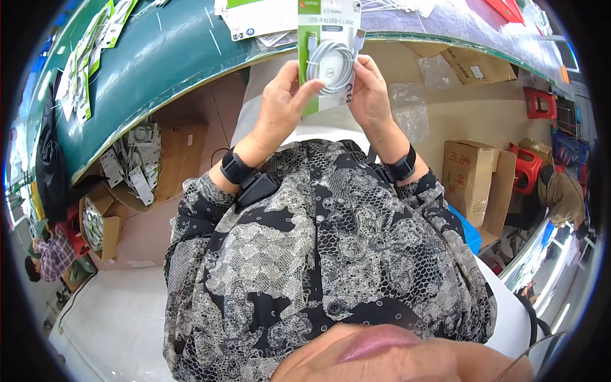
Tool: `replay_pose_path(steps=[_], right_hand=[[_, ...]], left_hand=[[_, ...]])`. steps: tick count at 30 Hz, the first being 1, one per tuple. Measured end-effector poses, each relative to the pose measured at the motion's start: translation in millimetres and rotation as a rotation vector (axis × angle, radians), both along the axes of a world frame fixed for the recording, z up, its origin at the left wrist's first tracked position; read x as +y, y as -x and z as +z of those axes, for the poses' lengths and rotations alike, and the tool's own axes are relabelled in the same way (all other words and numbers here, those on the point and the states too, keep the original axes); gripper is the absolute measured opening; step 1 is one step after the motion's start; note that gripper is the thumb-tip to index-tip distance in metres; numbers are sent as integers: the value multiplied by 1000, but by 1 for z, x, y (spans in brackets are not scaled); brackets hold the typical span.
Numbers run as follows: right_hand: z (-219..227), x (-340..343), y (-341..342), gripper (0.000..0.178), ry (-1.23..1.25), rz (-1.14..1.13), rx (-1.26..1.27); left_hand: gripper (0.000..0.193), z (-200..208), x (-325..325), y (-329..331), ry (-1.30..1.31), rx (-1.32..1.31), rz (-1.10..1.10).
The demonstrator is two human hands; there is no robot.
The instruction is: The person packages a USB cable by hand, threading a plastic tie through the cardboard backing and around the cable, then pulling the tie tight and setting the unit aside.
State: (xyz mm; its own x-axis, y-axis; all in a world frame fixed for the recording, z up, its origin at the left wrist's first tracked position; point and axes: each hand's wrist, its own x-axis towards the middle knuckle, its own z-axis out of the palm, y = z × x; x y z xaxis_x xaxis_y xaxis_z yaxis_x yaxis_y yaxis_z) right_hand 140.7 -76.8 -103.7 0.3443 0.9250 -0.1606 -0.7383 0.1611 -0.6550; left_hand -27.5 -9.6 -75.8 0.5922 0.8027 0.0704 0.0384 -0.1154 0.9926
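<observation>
Between my two hands, at the near edge of the green table, is a packaged USB cable (330, 60) on a green and white card. The cable is grey-white and coiled, and the card stands roughly upright. My left hand (285, 95) grips the card's left side, its thumb lying across the lower front by the coil. On the right edge my right hand (370, 89) closes round the card, with most of its fingers hidden behind. Both wrists wear black straps.
The green table (172, 57) curves across the top, with several packaged cables (89, 60) at its left. A carton of packaged cables (137, 159) sits below left. Cardboard boxes (468, 181) and red stools (527, 169) stand right. Other people (563, 194) are at both sides.
</observation>
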Motion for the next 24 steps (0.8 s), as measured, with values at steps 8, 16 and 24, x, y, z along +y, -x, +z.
replay_pose_path(steps=[8, 16, 24], right_hand=[[26, 5, 6, 29, 265, 42, -1002], [19, 13, 13, 33, 118, 42, -489], [10, 4, 13, 32, 98, 90, -345]], left_hand=[[38, -25, -1, -7, 268, -245, -26], [48, -20, -1, -12, -348, -147, -159], [51, -26, -5, -16, -489, -38, -185]])
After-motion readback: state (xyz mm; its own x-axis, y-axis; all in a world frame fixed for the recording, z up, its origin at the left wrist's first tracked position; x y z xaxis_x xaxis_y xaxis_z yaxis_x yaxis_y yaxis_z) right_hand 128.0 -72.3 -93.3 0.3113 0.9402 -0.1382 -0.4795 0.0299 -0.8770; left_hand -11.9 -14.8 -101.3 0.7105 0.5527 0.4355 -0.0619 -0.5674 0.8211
